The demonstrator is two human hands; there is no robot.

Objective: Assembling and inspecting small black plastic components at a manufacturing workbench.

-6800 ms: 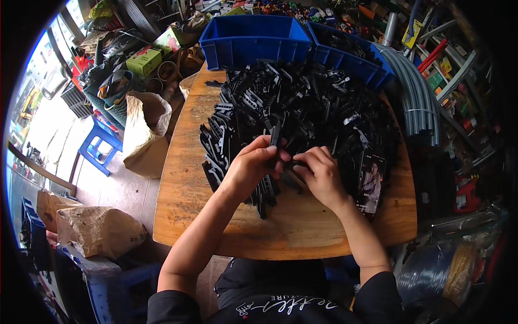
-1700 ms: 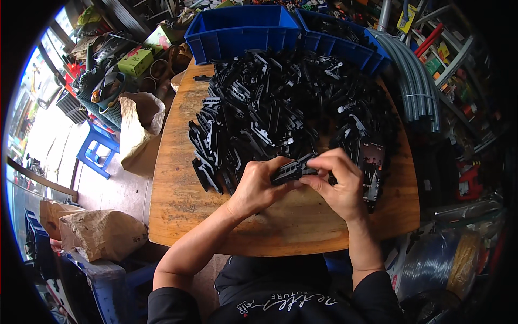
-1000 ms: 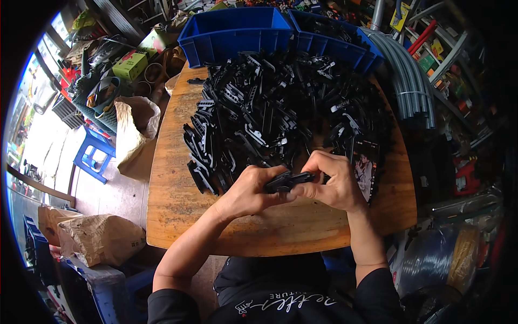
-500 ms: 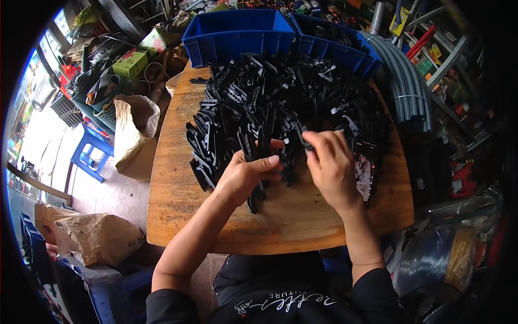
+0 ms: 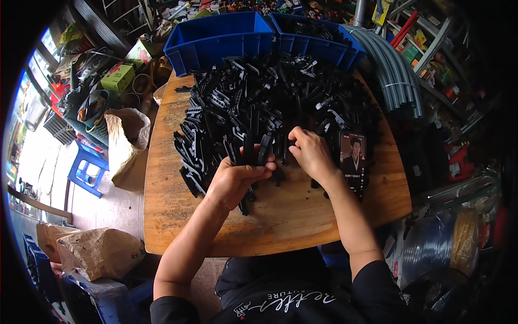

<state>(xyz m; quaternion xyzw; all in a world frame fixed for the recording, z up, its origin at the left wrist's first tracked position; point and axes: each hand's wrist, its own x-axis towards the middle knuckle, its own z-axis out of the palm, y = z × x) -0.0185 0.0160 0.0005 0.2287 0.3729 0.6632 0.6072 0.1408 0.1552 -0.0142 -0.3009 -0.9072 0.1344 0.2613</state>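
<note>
My left hand (image 5: 234, 181) is closed around several long, narrow black plastic pieces (image 5: 265, 148) that stick up past its fingers, the thumb lying across them. Just to its right, my right hand (image 5: 313, 156) is curled, thumb and fingers drawn together at the near side of the pile. Whatever its fingertips hold, if anything, is lost against the dark parts. Beyond both hands spreads a heap of black plastic parts (image 5: 226, 100), some with grey, glossy faces. A few pieces lie under and beside my left wrist.
The heap lies on a wooden table (image 5: 167, 178). A phone (image 5: 353, 159) with a lit screen rests against its right side. At the far edge stand a blue bin (image 5: 221, 51) and a second blue bin (image 5: 345, 51) holding black parts. Left are a paper bag (image 5: 127, 162) and a blue stool (image 5: 86, 170).
The black piece seen in my right hand no longer shows there; that hand has turned, with its fingers curled in. My left hand keeps its pieces. The phone screen's picture differs, and the view has shifted.
</note>
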